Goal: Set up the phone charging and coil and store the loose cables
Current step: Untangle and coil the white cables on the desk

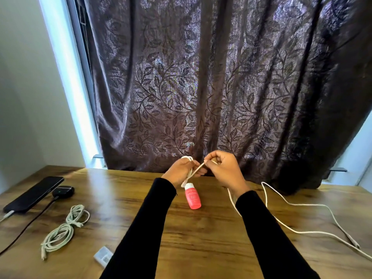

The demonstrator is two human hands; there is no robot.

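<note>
Wooden desk (201, 238), contents listed from left to right. Far left: black smartphone (33, 195), lying flat with a plug at its near end; the lead runs out of frame, so whether it is live cannot be told. Just beside it: small dark charging case (63, 191) with a green light showing and a black cable (30, 222) running from it toward the near edge. Next: coiled pale cable (64, 228), bundled in loose loops, lying free. Near edge: small white adapter block (103, 256), detail blurred. Centre, raised above the desk: left hand (181, 171), fingers curled closed around a few turns of white cable (291, 206), loops showing above the knuckles. Below the hands: pink bottle with white cap (192, 196), lying on its side, apart from both hands. Right hand (223, 168), fingers pinched together on the same cable, a short taut stretch bridging the two hands. Right: the remaining length trails down from the right hand and wanders slack across the desk to the right edge. Handling, judged: cable light, limp and likely braided, so grippy rather than slick; liable to spring open or kink. Best pinched close to the coil, the bundle closed in the palm, the tail fed through with light tension.
</note>
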